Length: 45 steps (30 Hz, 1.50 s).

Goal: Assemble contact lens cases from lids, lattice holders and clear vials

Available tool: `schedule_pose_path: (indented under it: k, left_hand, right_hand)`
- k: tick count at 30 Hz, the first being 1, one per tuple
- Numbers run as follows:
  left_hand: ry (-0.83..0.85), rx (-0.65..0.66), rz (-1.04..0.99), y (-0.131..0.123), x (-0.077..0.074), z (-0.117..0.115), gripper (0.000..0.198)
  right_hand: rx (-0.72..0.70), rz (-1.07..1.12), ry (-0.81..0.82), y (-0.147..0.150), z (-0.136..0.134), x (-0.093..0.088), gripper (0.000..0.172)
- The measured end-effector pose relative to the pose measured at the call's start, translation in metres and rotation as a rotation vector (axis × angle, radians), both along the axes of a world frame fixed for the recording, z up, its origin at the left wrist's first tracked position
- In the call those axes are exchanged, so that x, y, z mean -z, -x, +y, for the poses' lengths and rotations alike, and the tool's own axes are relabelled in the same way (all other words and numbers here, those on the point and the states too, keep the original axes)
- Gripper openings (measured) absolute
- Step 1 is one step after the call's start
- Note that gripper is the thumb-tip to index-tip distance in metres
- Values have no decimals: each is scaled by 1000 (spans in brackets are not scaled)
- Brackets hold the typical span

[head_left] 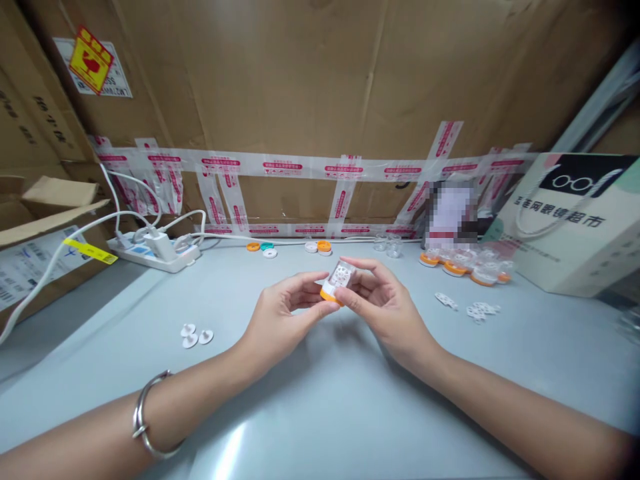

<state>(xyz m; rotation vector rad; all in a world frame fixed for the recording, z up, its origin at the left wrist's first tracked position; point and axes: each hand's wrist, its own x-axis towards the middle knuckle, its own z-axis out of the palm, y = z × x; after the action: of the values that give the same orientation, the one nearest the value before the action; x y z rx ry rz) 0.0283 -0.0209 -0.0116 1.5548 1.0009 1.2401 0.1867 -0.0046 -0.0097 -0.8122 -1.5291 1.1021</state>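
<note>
Both my hands hold one small clear plastic container (342, 275) with an orange and white base, tilted above the table. A white perforated piece shows inside its clear part. My left hand (287, 310) grips the orange base between thumb and fingers. On the other side, my right hand (383, 303) has its thumb on the base and its fingers behind the clear part. White discs with stems (190, 340) lie to the left of my left hand. Flat white perforated pieces (483, 311) rest to the right of my right hand.
Several clear containers with orange bases (456, 268) stand at the back right, before a paper bag (565, 227). Orange, teal and white rings (270, 253) and clear caps (394, 250) lie along the back. A power strip (175, 260) with white cables sits left, beside a cardboard box (50, 253).
</note>
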Motion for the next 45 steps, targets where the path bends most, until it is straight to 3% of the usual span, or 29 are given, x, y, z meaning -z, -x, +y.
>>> schedule_pose_path:
  k: [12, 19, 23, 27, 31, 34, 38, 45]
  left_hand:
    - [122, 227, -98, 6, 1, 11, 33]
    - [209, 259, -116, 9, 2, 11, 30]
    - [225, 213, -104, 9, 6, 14, 31]
    - [191, 128, -93, 8, 10, 18, 35]
    - [108, 33, -62, 7, 12, 20, 37]
    - [12, -19, 57, 6, 13, 20, 34]
    - [-42, -49, 134, 8, 14, 18, 34]
    - [86, 4, 14, 6, 8, 16, 33]
  right_hand:
    - [-120, -260, -168, -10, 7, 3, 60]
    - [-188, -333, -181, -13, 8, 4, 71]
    - [-235, -300, -122, -14, 8, 5, 76]
    - [-266, -75, 87, -11, 10, 7, 84]
    - [-218, 148, 368, -5, 12, 11, 60]
    - [-245, 237, 477, -1, 12, 13, 41]
    - [-316, 286, 524, 1, 12, 12, 34]
    - [-309, 279, 489, -1, 11, 10, 29]
